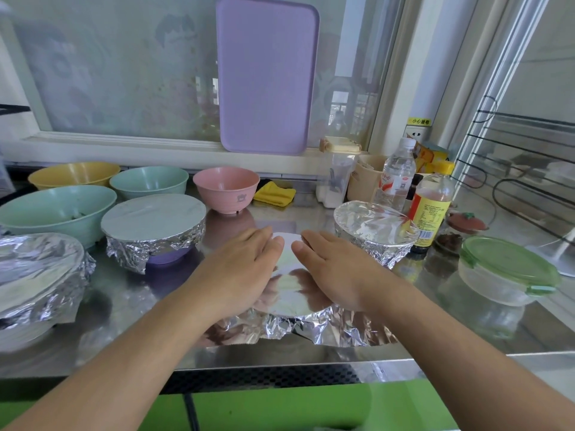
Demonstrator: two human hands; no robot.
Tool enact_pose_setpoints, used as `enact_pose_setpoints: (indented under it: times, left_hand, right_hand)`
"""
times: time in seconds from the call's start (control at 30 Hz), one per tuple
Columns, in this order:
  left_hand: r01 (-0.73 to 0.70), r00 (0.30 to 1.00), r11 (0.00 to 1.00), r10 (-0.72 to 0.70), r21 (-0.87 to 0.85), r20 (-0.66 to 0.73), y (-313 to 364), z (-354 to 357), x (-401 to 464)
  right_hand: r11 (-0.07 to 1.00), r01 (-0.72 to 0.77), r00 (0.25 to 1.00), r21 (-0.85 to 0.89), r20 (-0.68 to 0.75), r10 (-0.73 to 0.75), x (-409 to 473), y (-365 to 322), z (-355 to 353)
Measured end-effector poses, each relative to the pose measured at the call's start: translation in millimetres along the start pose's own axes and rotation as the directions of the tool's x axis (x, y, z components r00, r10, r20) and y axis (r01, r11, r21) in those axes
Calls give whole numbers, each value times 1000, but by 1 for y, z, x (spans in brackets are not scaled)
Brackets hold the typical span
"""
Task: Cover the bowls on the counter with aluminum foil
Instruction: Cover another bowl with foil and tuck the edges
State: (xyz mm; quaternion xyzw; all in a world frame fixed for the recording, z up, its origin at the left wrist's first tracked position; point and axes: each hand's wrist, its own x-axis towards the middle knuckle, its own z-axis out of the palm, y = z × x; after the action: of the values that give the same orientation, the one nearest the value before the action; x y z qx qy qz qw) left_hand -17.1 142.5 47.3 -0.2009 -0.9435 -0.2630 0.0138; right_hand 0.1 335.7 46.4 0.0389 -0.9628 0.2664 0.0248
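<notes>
A foil sheet lies stretched over a bowl in front of me, its loose edge crumpled toward the counter's front. My left hand and my right hand press flat on top of it, fingers straight, thumbs nearly meeting. The bowl underneath is hidden. Three bowls stand wrapped in foil: a purple one, one at the far left, one at the right. Bare bowls stand behind: pink, two green, yellow.
The steel counter carries a water bottle, a yellow-capped bottle, a green-lidded container, a yellow cloth and jars at the back right. A purple cutting board leans on the window. A wire rack stands right.
</notes>
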Motion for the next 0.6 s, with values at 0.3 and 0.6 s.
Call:
enact_pose_setpoints:
  times: [0.3, 0.6]
  left_hand:
    - [23, 998, 985, -32, -171, -53, -9, 6, -5]
    - [0, 996, 984, -15, -176, -85, -20, 11, -23]
  right_hand:
    - [993, 105, 994, -44, 30, -104, -3, 0, -2]
    - [992, 122, 991, 39, -56, -120, -13, 4, -1]
